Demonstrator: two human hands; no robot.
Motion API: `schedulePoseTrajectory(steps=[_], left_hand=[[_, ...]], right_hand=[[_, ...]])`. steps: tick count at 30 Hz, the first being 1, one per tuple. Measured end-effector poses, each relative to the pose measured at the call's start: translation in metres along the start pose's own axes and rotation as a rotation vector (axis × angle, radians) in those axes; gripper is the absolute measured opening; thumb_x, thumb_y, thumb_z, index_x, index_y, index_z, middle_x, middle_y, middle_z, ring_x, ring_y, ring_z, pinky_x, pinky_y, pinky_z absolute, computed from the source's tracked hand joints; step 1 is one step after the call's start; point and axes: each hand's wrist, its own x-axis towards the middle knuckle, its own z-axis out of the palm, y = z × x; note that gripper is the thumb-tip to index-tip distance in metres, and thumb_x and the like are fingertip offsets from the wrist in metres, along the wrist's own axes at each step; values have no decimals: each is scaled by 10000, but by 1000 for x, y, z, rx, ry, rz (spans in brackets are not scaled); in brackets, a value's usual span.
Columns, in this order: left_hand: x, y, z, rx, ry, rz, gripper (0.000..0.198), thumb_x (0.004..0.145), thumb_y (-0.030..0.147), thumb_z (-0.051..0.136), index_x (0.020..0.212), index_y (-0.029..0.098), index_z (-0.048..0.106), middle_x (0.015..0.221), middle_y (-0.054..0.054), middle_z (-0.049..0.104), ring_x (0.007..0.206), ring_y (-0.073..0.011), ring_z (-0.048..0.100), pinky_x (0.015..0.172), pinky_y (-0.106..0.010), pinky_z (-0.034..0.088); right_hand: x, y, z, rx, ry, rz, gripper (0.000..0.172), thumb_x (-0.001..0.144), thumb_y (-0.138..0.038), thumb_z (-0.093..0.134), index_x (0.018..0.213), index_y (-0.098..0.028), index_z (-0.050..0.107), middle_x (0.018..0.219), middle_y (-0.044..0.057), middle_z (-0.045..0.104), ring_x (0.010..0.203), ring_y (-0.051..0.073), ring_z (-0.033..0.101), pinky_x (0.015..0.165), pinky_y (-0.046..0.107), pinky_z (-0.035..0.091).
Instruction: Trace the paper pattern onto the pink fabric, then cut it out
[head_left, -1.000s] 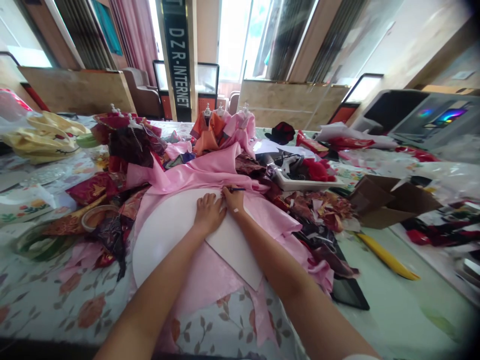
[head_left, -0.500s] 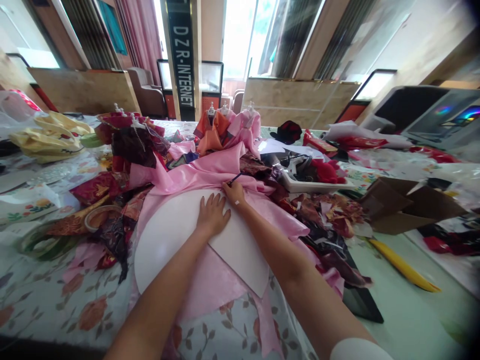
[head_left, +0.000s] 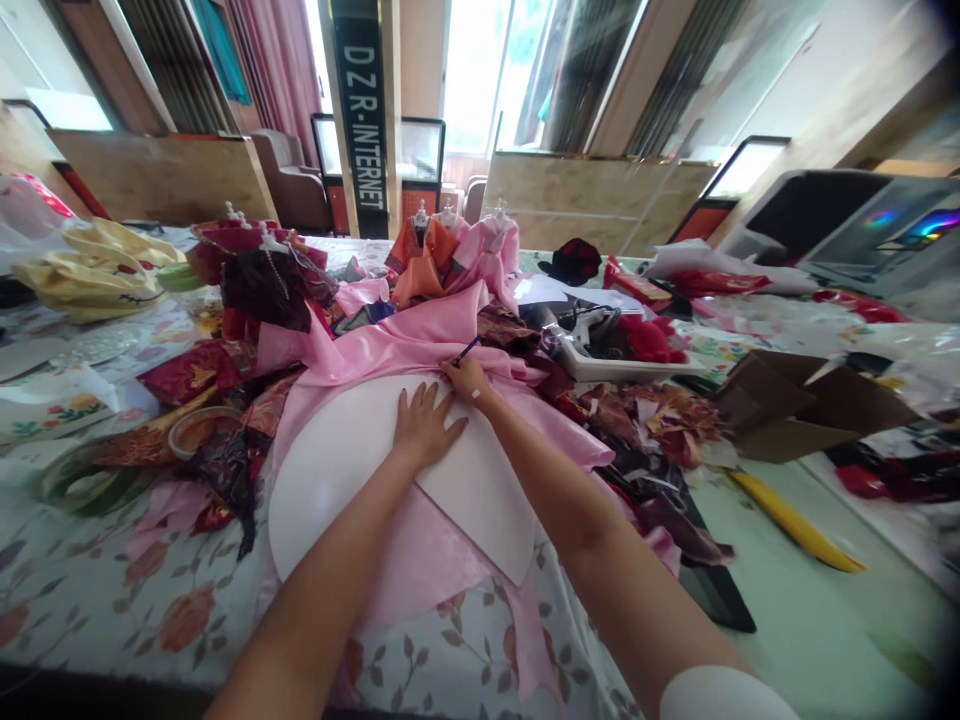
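Note:
My left hand lies flat with fingers spread on a white curved paper pattern, which rests on pink satin fabric. My right hand sits at the pattern's far edge, fingers pinched round a dark blue pen whose tip meets the pink fabric beside the edge. A small white plaster shows on the right hand.
Heaps of red, maroon and brocade fabric scraps surround the pattern. Small dress forms in orange and pink stand behind. A tape roll lies left, a white tray and a cardboard box right, and a yellow strip near the floral tablecloth's edge.
The left hand's fingers have spread flatter on the pattern. The pen has tilted from lying sideways to pointing up and away, with the right hand shifted slightly along the edge.

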Motion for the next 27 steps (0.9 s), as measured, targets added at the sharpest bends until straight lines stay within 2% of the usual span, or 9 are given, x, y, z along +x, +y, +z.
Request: schedulePoseTrajectory(steps=[7,18,27], left_hand=[[0,1,-3,-15,-24,-1,893,716,834,242,1411,286,367,1523,-114,294,1416,-314,188,1126,-550,73],[0,1,-4,13,-51,-13,895,722,825,254,1408,264,378,1528,-107,284,1421,-313,170,1130,-535,87],[0,0,0,12,-27,-7,907,718,833,225,1404,263,385,1523,-113,293,1420,-307,177,1132,-535,87]], right_hand=[[-14,15,-22,-25,29,13,297,921,-311,560,1179,-164,566,1183,81,586,983,224,608,820,414,527],[-59,32,-51,-44,104,70,308,916,-310,568,1181,-154,565,1179,79,588,979,228,610,811,414,528],[-95,38,-63,-44,154,59,306,916,-317,568,1171,-150,569,1164,74,594,972,231,612,808,413,530]])
